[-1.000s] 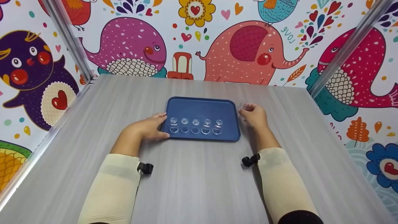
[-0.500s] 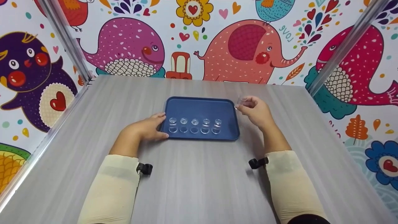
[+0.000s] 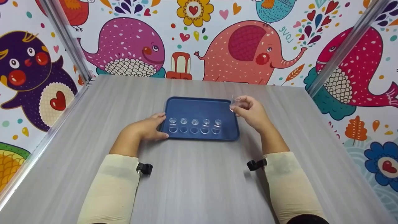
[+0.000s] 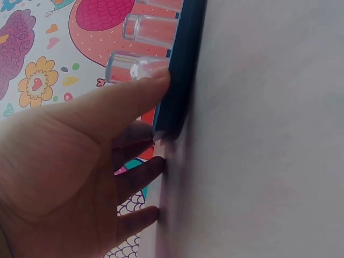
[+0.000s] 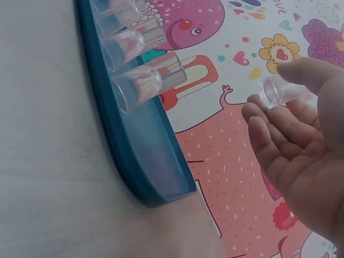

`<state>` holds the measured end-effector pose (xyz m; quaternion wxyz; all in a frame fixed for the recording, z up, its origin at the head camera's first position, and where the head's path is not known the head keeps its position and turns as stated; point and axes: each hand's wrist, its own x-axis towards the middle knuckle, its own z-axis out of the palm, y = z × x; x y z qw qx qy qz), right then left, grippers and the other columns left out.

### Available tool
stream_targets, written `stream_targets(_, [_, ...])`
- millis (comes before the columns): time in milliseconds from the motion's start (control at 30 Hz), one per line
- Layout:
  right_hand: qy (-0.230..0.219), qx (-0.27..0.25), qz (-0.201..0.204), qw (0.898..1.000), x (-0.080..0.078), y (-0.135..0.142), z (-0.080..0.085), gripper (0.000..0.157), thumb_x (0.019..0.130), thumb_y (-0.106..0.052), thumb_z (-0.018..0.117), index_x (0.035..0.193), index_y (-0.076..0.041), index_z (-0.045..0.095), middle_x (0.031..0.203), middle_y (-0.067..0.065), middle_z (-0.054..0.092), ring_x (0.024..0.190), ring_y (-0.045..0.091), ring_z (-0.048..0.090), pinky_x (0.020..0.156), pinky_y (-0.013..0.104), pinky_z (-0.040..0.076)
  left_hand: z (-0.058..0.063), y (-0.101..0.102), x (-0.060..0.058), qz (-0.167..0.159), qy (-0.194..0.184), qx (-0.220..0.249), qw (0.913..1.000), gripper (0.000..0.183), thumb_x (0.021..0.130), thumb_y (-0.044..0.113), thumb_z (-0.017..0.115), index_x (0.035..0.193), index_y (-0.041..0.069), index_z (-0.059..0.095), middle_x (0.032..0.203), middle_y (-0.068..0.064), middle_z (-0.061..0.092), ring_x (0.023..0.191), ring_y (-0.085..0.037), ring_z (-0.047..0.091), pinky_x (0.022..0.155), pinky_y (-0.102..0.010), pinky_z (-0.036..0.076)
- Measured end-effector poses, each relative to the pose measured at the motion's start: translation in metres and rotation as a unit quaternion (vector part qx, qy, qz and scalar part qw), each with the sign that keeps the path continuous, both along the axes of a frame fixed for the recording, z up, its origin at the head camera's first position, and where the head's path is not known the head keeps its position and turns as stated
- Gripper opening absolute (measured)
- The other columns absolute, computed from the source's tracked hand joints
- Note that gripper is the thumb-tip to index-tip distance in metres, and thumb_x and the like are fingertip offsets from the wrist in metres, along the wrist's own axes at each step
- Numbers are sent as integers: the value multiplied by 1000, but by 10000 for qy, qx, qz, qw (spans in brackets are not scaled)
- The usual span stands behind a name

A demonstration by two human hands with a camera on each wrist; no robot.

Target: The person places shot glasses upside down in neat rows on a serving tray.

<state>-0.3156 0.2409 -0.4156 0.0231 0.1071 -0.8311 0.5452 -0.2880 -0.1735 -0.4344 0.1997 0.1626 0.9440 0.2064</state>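
Note:
A blue rectangular tray point(image 3: 199, 107) lies on the table. Along its near side stands a row of several small clear glasses point(image 3: 206, 126), apparently mouth down. My left hand point(image 3: 147, 127) rests at the tray's left edge. In the left wrist view, that thumb point(image 4: 156, 80) touches the rim while the other fingers extend loosely beside it. Over the tray's far right corner, my right hand point(image 3: 255, 113) pinches one more clear glass point(image 3: 235, 103) between thumb and fingers. The right wrist view shows this glass point(image 5: 274, 91) with its thick base toward the tray side, raised off it.
The grey wood-grain table point(image 3: 199, 180) spreads around the tray. Behind it rises a wall with printed cartoon animals point(image 3: 245, 53). Metal posts point(image 3: 67, 40) stand at the table's back corners.
My right hand has lifted the glass from beside the tray's right edge, then moved it left over the far right corner. My left hand and the row of glasses stay put.

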Motion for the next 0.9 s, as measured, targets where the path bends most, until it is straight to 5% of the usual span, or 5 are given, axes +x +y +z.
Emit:
stream_targets(300, [278,130,-73,9995,-1,-1,-3,39,101,-41,74,131,-15,71,104,7,69,100,31,69,86,28,64,-1,-1,-1,14,-6,5,10000,92,102,40,72,170,2,23,182,-14,14,167,-43,15,137,-59,17])
stream_targets(700, [700,-153,-287,9970,-1,-1,-8,34,99,-41,77,121,-16,79,93,2,67,87,20,63,71,21,56,-1,-1,-1,-14,32,-16,10000,92,101,40,72,170,2,24,182,-13,14,168,-42,15,137,-58,17])
stream_targets(900, [462,-266,-110,9985,-1,2,-7,35,94,-31,85,124,-15,78,100,2,71,92,20,64,77,19,59,-3,-1,-2,72,-13,3,10000,93,101,42,73,170,4,23,182,-11,13,168,-41,15,137,-59,18])
